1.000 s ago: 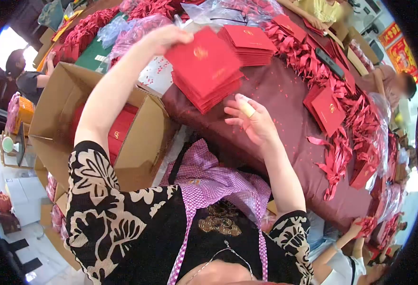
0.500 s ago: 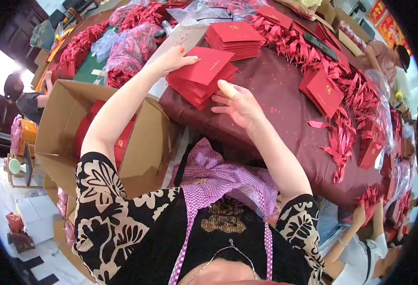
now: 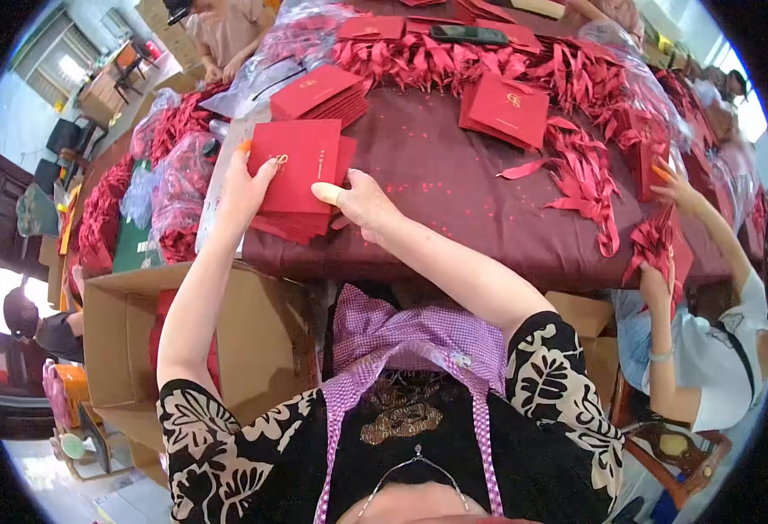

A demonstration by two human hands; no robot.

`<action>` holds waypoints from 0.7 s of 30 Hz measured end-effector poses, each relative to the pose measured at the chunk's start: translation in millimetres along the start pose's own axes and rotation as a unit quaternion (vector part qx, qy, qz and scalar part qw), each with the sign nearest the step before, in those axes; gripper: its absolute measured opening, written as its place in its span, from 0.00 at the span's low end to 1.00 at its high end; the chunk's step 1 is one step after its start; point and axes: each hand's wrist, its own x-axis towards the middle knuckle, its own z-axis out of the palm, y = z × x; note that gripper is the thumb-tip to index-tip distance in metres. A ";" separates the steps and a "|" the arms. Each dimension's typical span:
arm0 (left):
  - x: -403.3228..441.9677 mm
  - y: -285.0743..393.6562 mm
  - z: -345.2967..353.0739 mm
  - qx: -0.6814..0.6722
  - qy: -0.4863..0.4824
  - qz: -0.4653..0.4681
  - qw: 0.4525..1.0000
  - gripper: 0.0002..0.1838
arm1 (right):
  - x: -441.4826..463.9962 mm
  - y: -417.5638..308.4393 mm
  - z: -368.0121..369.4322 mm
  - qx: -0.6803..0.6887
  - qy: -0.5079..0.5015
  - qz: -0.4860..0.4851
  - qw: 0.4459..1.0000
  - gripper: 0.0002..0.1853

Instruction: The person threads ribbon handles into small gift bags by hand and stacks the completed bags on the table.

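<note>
In the head view my left hand point(image 3: 248, 185) grips the left edge of a flat, square red packet point(image 3: 301, 175) with gold print, thumb on its face. My right hand point(image 3: 366, 206) pinches the lower right edge, with a pale cover on the thumb that lies over the front. More red packets point(image 3: 283, 229) lie stacked beneath it, partly hidden by the hands. Just beyond stands another pile of red packets point(image 3: 318, 92). An orange cover point(image 3: 245, 146) sits on a left fingertip.
Red ribbons point(image 3: 576, 175) and several packets point(image 3: 506, 109) lie on the dark red tablecloth point(image 3: 436, 218). An open cardboard box point(image 3: 266, 341) stands at my lower left. At right, a co-worker's hands point(image 3: 659, 284) hold red ribbon. A dark phone-like object point(image 3: 468, 35) lies at the back.
My view has turned, so the table appears shifted left. My right thumb now presses on the front of the top packet, which stands more upright between both hands.
</note>
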 end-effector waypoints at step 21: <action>-57.7 165.6 -38.5 -0.148 -0.435 0.351 0.816 0.25 | -30.0 -31.3 -138.1 -0.338 0.195 -0.585 0.711 0.20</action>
